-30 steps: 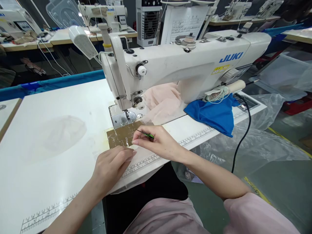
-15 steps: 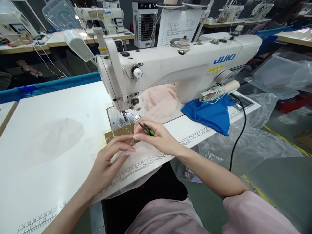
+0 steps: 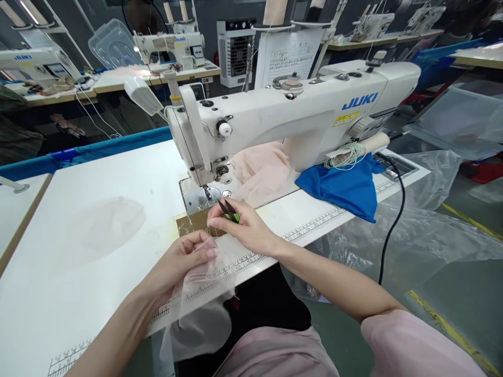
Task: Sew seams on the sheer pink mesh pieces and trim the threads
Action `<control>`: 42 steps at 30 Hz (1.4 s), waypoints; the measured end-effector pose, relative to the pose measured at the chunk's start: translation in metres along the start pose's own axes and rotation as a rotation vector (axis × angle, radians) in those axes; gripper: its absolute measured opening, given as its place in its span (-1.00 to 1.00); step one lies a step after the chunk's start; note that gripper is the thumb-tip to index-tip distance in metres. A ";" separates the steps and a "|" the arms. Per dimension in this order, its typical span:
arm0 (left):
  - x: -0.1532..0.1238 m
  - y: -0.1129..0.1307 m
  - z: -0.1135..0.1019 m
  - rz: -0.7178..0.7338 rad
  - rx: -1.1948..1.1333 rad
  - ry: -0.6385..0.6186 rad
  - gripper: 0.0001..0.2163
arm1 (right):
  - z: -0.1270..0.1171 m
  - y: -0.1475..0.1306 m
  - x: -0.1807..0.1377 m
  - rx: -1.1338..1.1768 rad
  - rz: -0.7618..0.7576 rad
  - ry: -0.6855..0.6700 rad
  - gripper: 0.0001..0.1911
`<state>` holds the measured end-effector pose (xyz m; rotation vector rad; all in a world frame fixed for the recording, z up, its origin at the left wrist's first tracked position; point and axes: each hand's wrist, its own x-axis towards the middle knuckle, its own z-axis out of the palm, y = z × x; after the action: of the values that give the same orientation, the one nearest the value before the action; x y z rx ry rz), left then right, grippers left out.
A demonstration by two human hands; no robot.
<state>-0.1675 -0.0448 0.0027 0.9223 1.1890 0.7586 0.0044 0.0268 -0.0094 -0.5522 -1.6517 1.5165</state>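
My left hand (image 3: 181, 262) pinches a piece of sheer, see-through fabric (image 3: 204, 303) that hangs over the table's front edge. My right hand (image 3: 239, 228) is closed round small green-handled thread snips (image 3: 230, 212), its fingertips at the fabric's top edge. Both hands sit just in front of the white JUKI sewing machine (image 3: 291, 115), near its needle plate (image 3: 200, 198). A brown taped patch (image 3: 192, 222) lies on the table under the hands.
Pale pink fabric (image 3: 261, 170) is bunched behind the needle, a blue cloth (image 3: 346, 188) lies under the machine's right end. A black cable (image 3: 393, 220) drops off the white table (image 3: 98, 183). Clear plastic sheeting (image 3: 424, 235) covers the floor at right. Other sewing stations stand behind.
My left hand has gone from lying flat on the table to lifting and pinching the sheer fabric, which now hangs over the edge. My right hand with the snips shifted slightly toward the needle.
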 end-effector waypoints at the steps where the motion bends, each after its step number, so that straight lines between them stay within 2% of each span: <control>1: 0.001 -0.001 -0.001 0.006 0.021 -0.003 -0.72 | 0.001 -0.001 0.001 0.050 0.020 -0.023 -0.76; 6: 0.001 -0.005 0.004 -0.026 0.128 -0.103 -0.78 | 0.008 -0.001 0.004 0.343 0.146 -0.192 -0.73; 8: 0.000 -0.006 0.010 -0.052 0.162 -0.147 -0.82 | 0.010 -0.003 0.005 0.355 0.169 -0.226 -0.72; 11: -0.001 -0.008 0.018 -0.051 0.179 -0.220 -0.86 | 0.014 -0.009 0.005 0.233 0.163 -0.258 -0.74; 16: -0.001 -0.012 0.025 -0.100 0.159 -0.318 -0.85 | 0.020 -0.020 0.001 0.063 0.105 -0.198 -0.76; 20: 0.000 -0.011 0.027 -0.141 0.212 -0.342 -0.85 | 0.020 -0.019 -0.003 0.156 0.117 -0.143 -0.73; 23: -0.002 -0.004 0.025 -0.138 0.216 -0.321 -0.83 | 0.009 -0.021 -0.006 0.210 0.123 -0.118 -0.71; 26: -0.008 0.004 0.019 -0.117 0.236 -0.238 -0.83 | -0.010 -0.031 -0.013 0.047 0.106 -0.136 -0.78; 29: -0.014 0.011 0.013 -0.145 0.236 -0.216 -0.84 | -0.028 -0.042 -0.023 -0.279 0.172 -0.280 -0.89; 32: -0.017 0.011 0.009 -0.168 0.222 -0.249 -0.83 | -0.037 -0.045 -0.032 -0.379 0.276 -0.528 -0.81; 34: -0.017 0.008 0.009 -0.160 0.212 -0.233 -0.83 | -0.037 -0.042 -0.035 -0.291 0.272 -0.576 -0.78; 37: -0.016 0.000 0.013 -0.180 0.194 -0.217 -0.79 | -0.033 -0.032 -0.037 0.033 0.200 -0.510 -0.78; 39: -0.016 -0.007 0.019 -0.200 0.183 -0.225 -0.76 | -0.029 -0.024 -0.039 0.296 0.231 -0.538 -0.72; 42: -0.017 -0.013 0.030 -0.204 0.179 -0.219 -0.74 | -0.022 -0.015 -0.042 0.491 0.327 -0.550 -0.69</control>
<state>-0.1420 -0.0708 0.0019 0.9865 1.1482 0.3814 0.0488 0.0052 -0.0072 -0.1379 -1.5235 2.3851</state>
